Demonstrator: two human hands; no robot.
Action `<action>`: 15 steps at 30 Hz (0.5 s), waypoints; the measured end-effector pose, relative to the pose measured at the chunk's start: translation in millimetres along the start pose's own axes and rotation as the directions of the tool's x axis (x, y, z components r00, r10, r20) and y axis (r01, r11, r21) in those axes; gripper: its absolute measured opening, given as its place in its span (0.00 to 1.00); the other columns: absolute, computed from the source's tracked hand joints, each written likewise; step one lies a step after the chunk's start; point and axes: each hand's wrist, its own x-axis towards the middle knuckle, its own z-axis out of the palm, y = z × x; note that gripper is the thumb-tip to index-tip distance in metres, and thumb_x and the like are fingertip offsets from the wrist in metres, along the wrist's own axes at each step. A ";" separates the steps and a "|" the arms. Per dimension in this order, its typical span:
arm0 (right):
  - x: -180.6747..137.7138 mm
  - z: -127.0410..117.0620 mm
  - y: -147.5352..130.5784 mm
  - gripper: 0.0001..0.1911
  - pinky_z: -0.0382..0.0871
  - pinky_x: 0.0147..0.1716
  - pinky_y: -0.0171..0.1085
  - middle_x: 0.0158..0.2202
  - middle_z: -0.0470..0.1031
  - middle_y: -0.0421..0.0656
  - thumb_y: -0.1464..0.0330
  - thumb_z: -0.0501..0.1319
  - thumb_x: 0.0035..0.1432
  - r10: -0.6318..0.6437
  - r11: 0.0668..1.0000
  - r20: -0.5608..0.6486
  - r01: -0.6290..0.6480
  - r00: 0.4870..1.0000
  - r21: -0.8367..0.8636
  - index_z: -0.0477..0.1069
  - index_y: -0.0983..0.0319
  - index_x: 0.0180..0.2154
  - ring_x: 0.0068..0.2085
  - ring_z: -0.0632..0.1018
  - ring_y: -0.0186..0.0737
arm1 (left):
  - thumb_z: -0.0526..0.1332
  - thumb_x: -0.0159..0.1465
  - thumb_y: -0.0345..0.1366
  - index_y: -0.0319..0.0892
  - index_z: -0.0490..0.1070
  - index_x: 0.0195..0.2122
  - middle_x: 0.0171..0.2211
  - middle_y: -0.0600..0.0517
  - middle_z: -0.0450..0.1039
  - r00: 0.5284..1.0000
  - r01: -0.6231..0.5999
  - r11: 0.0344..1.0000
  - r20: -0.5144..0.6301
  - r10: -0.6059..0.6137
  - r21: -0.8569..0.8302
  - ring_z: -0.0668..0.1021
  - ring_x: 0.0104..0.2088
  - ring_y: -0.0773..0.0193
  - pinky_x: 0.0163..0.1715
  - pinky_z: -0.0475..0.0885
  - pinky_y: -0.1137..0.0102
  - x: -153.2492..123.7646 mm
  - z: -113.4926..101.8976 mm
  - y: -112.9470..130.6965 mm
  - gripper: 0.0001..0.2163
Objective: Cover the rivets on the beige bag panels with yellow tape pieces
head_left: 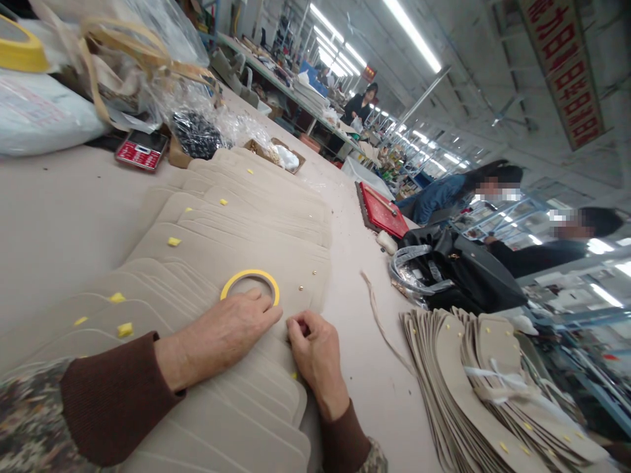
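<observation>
My left hand (221, 332) lies flat on a fanned row of beige leather panels (236, 217), its fingertips touching a roll of yellow tape (250, 277). My right hand (313, 348) rests beside it on the same panels, fingers curled in a pinch at the panel's edge; what they hold is too small to make out. Small yellow tape squares (173, 242) dot the panels, and little brass studs (301, 287) sit near the tape roll.
A second stack of beige panels (493, 394) fans out at the lower right. A black bag (463, 266), a red tray (382, 210), a red calculator (142, 151) and plastic bags (148, 59) crowd the table. Other people sit at the right.
</observation>
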 end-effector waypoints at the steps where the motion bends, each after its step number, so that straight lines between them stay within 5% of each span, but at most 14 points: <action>1: 1.7 -1.3 -2.4 0.10 0.62 0.30 0.35 0.24 0.77 0.40 0.72 0.61 0.58 0.025 1.000 0.007 -0.025 1.000 -0.016 0.75 0.60 0.24 0.26 0.74 0.37 | 0.55 0.61 0.18 0.42 0.69 0.34 0.31 0.50 0.69 1.000 -0.001 1.000 -0.002 0.001 0.006 0.69 0.33 0.56 0.32 0.61 0.65 0.1 -0.9 0.4 0.11; 8: -0.8 -12.2 -3.1 0.09 0.57 0.24 0.32 0.18 0.74 0.37 0.74 0.63 0.50 0.115 0.988 0.188 -0.133 0.975 0.082 0.73 0.60 0.20 0.23 0.73 0.35 | 0.52 0.68 0.25 0.43 0.69 0.37 0.32 0.52 0.70 0.997 -0.004 0.997 -0.079 -0.001 -0.073 0.72 0.30 0.60 0.31 0.66 0.67 0.9 -10.7 -1.8 0.09; 12: -5.2 -11.4 3.2 0.05 0.66 0.26 0.32 0.22 0.77 0.38 0.71 0.65 0.52 0.097 0.920 0.083 -0.121 0.992 0.372 0.79 0.61 0.33 0.25 0.75 0.36 | 0.50 0.71 0.30 0.44 0.70 0.47 0.37 0.52 0.77 0.973 -0.096 0.976 -0.225 0.051 -0.194 0.79 0.37 0.64 0.38 0.73 0.71 2.6 -10.4 -3.7 0.11; 15: -8.2 -13.3 2.5 0.09 0.73 0.33 0.34 0.31 0.81 0.42 0.69 0.63 0.57 -0.013 0.818 -0.046 0.037 0.999 0.574 0.79 0.62 0.40 0.30 0.78 0.38 | 0.51 0.72 0.32 0.43 0.64 0.58 0.48 0.49 0.79 0.947 -0.140 0.970 -0.314 0.072 -0.200 0.81 0.46 0.62 0.47 0.75 0.72 2.2 -6.2 -2.5 0.15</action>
